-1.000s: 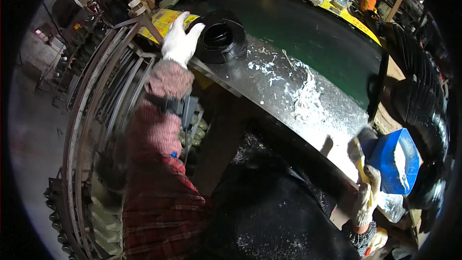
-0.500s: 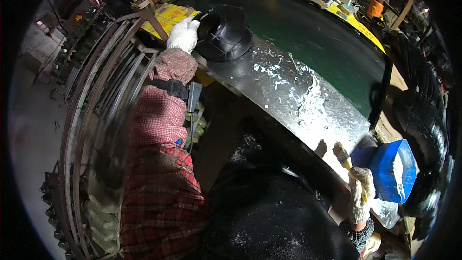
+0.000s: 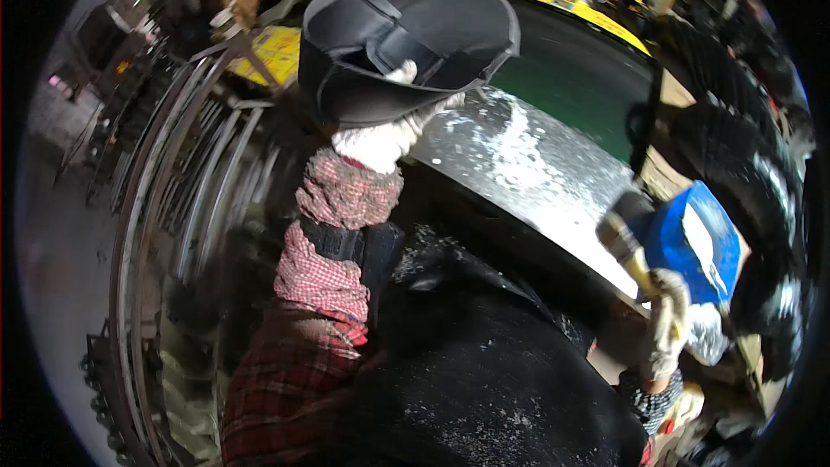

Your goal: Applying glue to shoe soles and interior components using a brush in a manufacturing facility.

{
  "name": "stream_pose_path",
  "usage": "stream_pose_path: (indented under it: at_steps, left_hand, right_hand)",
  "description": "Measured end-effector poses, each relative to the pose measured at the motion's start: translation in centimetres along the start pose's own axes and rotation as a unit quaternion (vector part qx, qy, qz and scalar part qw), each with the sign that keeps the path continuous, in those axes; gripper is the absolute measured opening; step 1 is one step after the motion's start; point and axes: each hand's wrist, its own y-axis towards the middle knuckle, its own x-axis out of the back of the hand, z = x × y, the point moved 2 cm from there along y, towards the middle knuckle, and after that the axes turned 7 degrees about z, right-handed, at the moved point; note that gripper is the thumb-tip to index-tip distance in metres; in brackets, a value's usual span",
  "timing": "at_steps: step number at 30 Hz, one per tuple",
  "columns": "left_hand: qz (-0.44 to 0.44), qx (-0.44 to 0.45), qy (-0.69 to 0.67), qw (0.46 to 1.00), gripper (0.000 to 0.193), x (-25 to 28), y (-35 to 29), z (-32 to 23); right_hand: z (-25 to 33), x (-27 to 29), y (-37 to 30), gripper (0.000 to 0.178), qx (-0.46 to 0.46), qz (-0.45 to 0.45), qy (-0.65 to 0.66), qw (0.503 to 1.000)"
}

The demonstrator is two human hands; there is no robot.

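Note:
My left hand [image 3: 376,143], in a whitish glove, grips the near rim of a black rubber boot [image 3: 337,95]. The thumb reaches inside its wide mouth and the fingers stay outside. The boot's mouth faces me, and its lower part is hidden. At the right, my gloved right hand [image 3: 670,320] is closed round the handle of a brush [image 3: 640,272]. The brush head points up and left, over the bench end. Just beyond that hand stands a blue cut-open container [image 3: 674,246], white paste smeared along its opening.
A metal-topped bench [image 3: 571,199] smeared white runs diagonally, with a dark green surface [image 3: 562,104] behind it. Black rubber pieces [image 3: 718,147] are piled at the right. A metal rack [image 3: 130,294] stands at the left, and a yellow box [image 3: 281,52] lies beyond it.
My left hand has lifted the black boot off the bench and brought it nearer, tipping its mouth toward me. My right hand and the brush have shifted slightly, still beside the blue container.

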Motion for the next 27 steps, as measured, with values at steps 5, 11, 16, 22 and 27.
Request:
stream_pose_path:
  at_steps: [5, 11, 16, 22, 27]
  left_hand:
    - [0.034, 0.436, -0.372, 0.819, 0.040, -3.0, -0.7, 7.2]
    - [-0.032, 0.366, -0.170, 0.914, 0.044, 5.2, -1.5, 10.7]
    - [-0.110, 0.312, 0.130, 0.935, 0.035, 5.2, -2.5, 9.0]
    - [-0.029, 0.175, 0.211, 0.961, 0.037, 4.5, -1.9, 11.4]
    - [-0.022, 0.066, 0.361, 0.930, 0.036, 4.5, 2.1, 10.7]
  right_hand:
    - [3.8, 11.4, -1.8, 0.029, 0.061, -0.325, -0.055, 0.942]
    - [1.2, 13.7, -0.4, 0.025, -0.055, -0.287, -0.078, 0.953]
    - [-0.2, 14.6, 5.2, 0.025, -0.093, -0.213, -0.176, 0.957]
    - [-3.0, 20.3, 1.6, 0.032, -0.252, -0.223, -0.158, 0.928]
    - [-3.6, 18.3, -2.1, 0.019, -0.052, -0.119, -0.380, 0.916]
